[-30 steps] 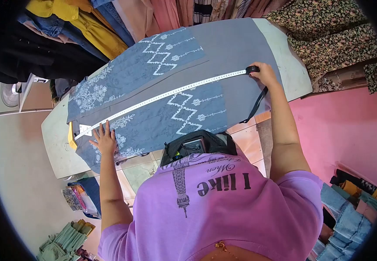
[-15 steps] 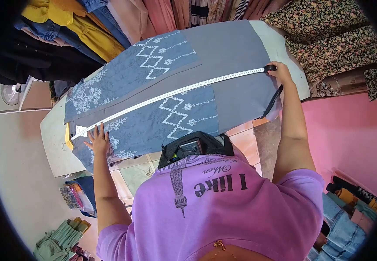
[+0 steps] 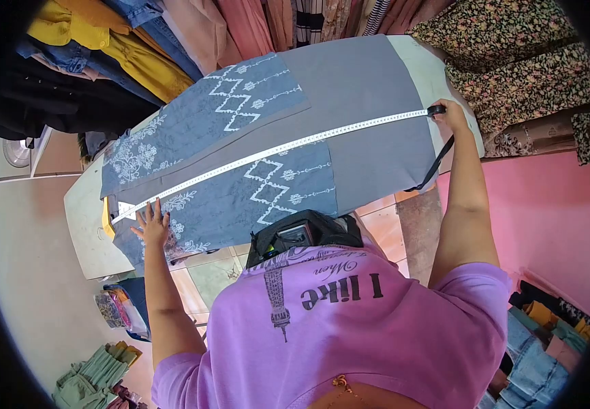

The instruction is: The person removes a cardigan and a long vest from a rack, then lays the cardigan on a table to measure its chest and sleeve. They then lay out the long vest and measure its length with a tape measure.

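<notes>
A grey garment with blue embroidered panels lies spread across a white table. A white measuring tape runs along it from end to end. My left hand lies flat with fingers spread on the blue panel, pinning the tape's left end. My right hand grips the tape's black end at the garment's right edge, and a black strap hangs down from it.
Hanging clothes and floral fabric crowd the far side of the table. Folded jeans and cloth are stacked at the right, green garments and a bag on the floor at the left. A pink wall stands right.
My right hand has drawn the tape's black end further right, to the garment's edge. My left hand has stayed on the left end.
</notes>
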`<state>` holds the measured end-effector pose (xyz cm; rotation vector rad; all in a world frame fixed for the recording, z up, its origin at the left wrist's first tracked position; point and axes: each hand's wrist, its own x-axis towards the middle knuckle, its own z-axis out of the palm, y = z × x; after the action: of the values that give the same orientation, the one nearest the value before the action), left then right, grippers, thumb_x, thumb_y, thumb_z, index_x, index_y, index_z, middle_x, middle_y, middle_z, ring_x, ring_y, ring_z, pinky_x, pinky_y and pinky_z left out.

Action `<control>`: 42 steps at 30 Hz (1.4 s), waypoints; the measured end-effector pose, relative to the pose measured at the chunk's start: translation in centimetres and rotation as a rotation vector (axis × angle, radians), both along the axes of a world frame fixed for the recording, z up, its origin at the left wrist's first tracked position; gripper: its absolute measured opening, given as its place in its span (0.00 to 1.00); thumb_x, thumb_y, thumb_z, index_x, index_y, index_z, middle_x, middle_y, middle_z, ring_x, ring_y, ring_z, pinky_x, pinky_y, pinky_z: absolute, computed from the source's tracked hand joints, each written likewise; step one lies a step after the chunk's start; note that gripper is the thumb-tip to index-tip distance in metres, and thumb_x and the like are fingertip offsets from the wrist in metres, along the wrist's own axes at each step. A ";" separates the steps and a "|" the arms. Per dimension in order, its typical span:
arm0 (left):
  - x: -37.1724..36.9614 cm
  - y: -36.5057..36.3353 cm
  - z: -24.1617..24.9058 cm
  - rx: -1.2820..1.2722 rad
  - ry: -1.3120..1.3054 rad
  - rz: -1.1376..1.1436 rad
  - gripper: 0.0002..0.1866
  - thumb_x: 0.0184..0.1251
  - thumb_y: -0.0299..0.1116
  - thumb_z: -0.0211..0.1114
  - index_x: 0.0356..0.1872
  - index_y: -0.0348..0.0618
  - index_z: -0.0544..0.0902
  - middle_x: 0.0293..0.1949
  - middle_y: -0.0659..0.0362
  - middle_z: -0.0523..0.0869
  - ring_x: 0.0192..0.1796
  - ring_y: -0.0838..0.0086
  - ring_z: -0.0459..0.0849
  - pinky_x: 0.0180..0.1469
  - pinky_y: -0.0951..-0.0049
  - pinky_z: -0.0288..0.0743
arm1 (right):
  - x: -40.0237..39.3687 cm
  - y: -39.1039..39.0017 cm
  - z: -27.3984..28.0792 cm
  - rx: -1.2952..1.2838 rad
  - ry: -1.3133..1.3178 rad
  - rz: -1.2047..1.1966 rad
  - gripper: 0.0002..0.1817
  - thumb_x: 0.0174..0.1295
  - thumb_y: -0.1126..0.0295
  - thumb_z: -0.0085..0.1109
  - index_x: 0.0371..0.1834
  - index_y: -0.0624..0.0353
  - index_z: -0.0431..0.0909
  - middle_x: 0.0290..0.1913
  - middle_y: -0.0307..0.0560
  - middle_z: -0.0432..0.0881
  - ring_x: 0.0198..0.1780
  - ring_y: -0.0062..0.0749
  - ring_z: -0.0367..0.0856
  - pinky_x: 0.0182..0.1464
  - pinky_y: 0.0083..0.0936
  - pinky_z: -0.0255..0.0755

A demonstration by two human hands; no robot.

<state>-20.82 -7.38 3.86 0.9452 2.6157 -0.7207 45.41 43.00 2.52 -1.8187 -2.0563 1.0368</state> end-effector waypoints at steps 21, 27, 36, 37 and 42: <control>-0.1 0.4 0.3 -0.013 -0.018 0.020 0.32 0.68 0.57 0.49 0.72 0.80 0.49 0.75 0.65 0.50 0.76 0.53 0.39 0.65 0.27 0.28 | -0.6 -0.4 0.6 0.035 0.023 0.144 0.18 0.44 0.92 0.60 0.38 0.61 0.81 0.31 0.42 0.83 0.34 0.25 0.81 0.38 0.22 0.76; -0.3 0.2 -0.1 -0.024 -0.012 0.012 0.33 0.68 0.57 0.48 0.72 0.80 0.49 0.75 0.66 0.49 0.76 0.52 0.39 0.65 0.27 0.29 | -0.5 -0.2 0.3 0.020 0.021 0.122 0.18 0.43 0.91 0.61 0.38 0.61 0.81 0.31 0.42 0.83 0.34 0.25 0.81 0.38 0.23 0.76; -0.3 -0.1 -0.6 0.008 0.007 0.015 0.33 0.67 0.58 0.48 0.72 0.80 0.49 0.75 0.67 0.49 0.76 0.52 0.40 0.65 0.26 0.30 | -0.7 -0.4 0.4 -0.002 0.064 0.116 0.18 0.44 0.92 0.60 0.38 0.61 0.80 0.30 0.41 0.82 0.33 0.24 0.80 0.37 0.21 0.76; -0.4 -0.3 -0.8 0.009 0.007 0.016 0.33 0.67 0.58 0.48 0.72 0.80 0.49 0.75 0.67 0.49 0.76 0.52 0.40 0.65 0.26 0.30 | -0.6 -0.3 0.3 -0.001 0.063 0.118 0.18 0.44 0.92 0.60 0.38 0.61 0.80 0.30 0.41 0.82 0.33 0.24 0.80 0.37 0.21 0.76; -0.2 -1.3 -2.6 0.189 0.127 0.028 0.38 0.65 0.56 0.54 0.73 0.75 0.47 0.74 0.59 0.51 0.76 0.53 0.42 0.64 0.26 0.35 | -0.2 0.1 -0.4 0.084 -0.045 0.185 0.18 0.43 0.88 0.64 0.39 0.59 0.80 0.32 0.44 0.84 0.34 0.28 0.81 0.40 0.25 0.75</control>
<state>-20.98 -8.67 1.30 0.9389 2.8434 -0.5511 45.25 43.15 2.14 -1.6513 -2.2946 0.9448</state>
